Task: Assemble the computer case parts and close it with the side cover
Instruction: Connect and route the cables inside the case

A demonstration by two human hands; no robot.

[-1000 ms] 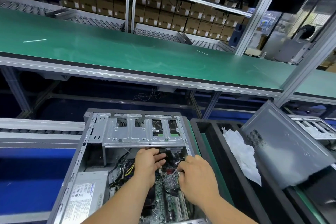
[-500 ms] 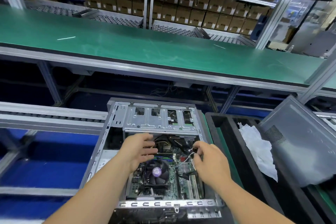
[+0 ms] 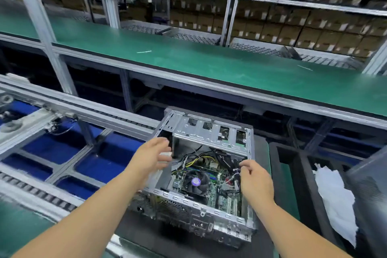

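Observation:
The open computer case (image 3: 189, 211) lies on its side in front of me. Inside it I see the drive cage (image 3: 209, 135), loose cables and the motherboard with its round fan (image 3: 198, 181). My left hand (image 3: 150, 157) hovers over the case's left wall with its fingers loosely spread, holding nothing. My right hand (image 3: 254, 180) is at the case's right wall, its fingertips pinching thin white wires (image 3: 235, 170) beside the board. The grey side cover (image 3: 368, 184) leans at the far right edge, apart from the case.
A black foam tray (image 3: 293, 174) with crumpled white wrapping (image 3: 333, 197) sits right of the case. A roller conveyor (image 3: 69, 109) runs on the left. Behind is a long green bench (image 3: 209, 63), upright aluminium posts and shelves of cartons.
My left hand has drawn out of the case's middle to its left wall and opened. My right hand stays at the wires on the right. The view has swung left.

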